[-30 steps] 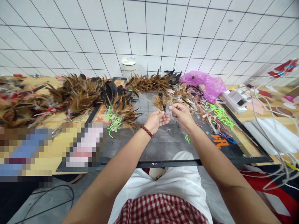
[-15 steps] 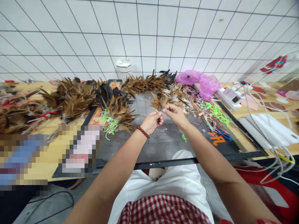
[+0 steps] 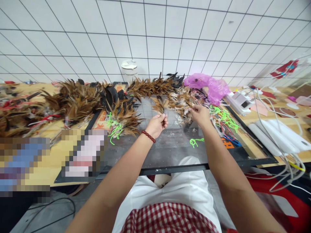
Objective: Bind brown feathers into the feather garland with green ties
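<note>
My left hand (image 3: 157,124), with a red bead bracelet on the wrist, is closed in a pinch round the stems of a small bunch of brown feathers (image 3: 159,105) held over the dark cutting mat (image 3: 170,152). My right hand (image 3: 200,115) reaches to the right into the loose pile of brown and pale feathers (image 3: 182,100), fingers curled on it. What those fingers grip is hidden by the feathers.
Bundles of brown and black feathers (image 3: 77,100) lie across the wooden table at the left and back. Neon green cords (image 3: 224,118), a pink plastic bag (image 3: 211,85), a white lidded cup (image 3: 128,69), white tubes and cables (image 3: 277,136) crowd the right.
My right hand left the bunch and moved right into the loose feather pile. My left hand kept its hold on the bunch and barely shifted.
</note>
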The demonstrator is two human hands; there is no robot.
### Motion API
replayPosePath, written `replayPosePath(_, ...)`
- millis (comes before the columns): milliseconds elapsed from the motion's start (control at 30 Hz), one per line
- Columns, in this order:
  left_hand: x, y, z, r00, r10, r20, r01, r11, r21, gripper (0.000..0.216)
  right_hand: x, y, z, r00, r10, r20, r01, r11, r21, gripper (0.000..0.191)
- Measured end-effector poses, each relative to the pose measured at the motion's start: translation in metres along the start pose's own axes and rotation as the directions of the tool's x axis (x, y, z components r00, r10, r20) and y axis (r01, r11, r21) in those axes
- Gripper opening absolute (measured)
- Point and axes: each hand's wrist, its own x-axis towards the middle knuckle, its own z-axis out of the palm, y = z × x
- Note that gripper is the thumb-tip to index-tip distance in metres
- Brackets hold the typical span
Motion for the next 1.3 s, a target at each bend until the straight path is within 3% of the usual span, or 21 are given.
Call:
replayPosePath(67,0.000,0.000,0.000,1.000,0.003,-0.002,-0.003,1.000,-0.001,0.015,0.000,-0.007,0.001,0.996,0.052,0.078,-0.073,0.951,0.301,0.029)
replayPosePath(167,0.000,-0.001,0.001,1.000,0.017,-0.017,-0.017,1.000,0.009,0.012,-0.004,-0.021,0.002,0.959,0.058,0.277,-0.231,0.726,0.648,0.029)
replayPosePath(233,0.000,-0.001,0.002,0.999,0.022,-0.043,-0.021,1.000,0.018,0.013,-0.010,-0.032,0.002,0.932,0.036,0.361,-0.308,0.604,0.735,0.029)
replayPosePath(300,0.001,-0.002,0.002,0.998,0.027,-0.060,-0.026,0.999,0.018,0.013,-0.015,-0.042,0.002,0.917,0.019,0.398,-0.342,0.552,0.761,0.028)
replayPosePath(500,0.001,-0.005,0.004,0.997,0.036,-0.075,-0.033,0.999,0.043,0.014,-0.027,-0.062,0.009,0.939,-0.067,0.337,-0.233,0.596,0.769,0.032)
replayPosePath(733,-0.002,-0.006,0.008,0.994,0.032,-0.106,-0.018,0.992,0.127,0.013,-0.030,-0.065,0.016,0.963,-0.108,0.248,-0.138,0.591,0.794,0.024)
replayPosePath(900,-0.003,-0.007,0.008,0.997,0.043,-0.068,-0.027,0.977,0.211,0.015,-0.030,-0.060,0.025,0.979,-0.143,0.148,-0.007,0.698,0.717,0.014)
replayPosePath(1033,-0.003,-0.010,0.008,0.999,0.032,-0.005,-0.029,0.943,0.332,0.015,-0.030,-0.056,0.032,0.982,-0.149,0.115,0.029,0.723,0.691,0.011)
replayPosePath(1100,-0.002,-0.011,0.007,0.999,0.048,0.004,-0.047,0.943,0.329,0.014,-0.029,-0.054,0.030,0.982,-0.156,0.110,0.045,0.752,0.658,0.013)
replayPosePath(1167,-0.001,-0.009,0.006,0.998,0.065,-0.017,-0.059,0.963,0.263,0.013,-0.030,-0.053,0.024,0.979,-0.199,0.038,0.144,0.813,0.565,0.018)
replayPosePath(1233,0.000,-0.005,0.004,0.997,0.058,-0.052,-0.048,0.982,0.183,0.012,-0.032,-0.057,0.015,0.933,-0.345,-0.103,0.357,0.855,0.376,0.025)
replayPosePath(1300,0.000,-0.001,0.002,0.996,0.039,-0.081,-0.025,0.985,0.169,0.012,-0.037,-0.064,0.008,0.790,-0.603,-0.112,0.613,0.775,0.152,0.036)
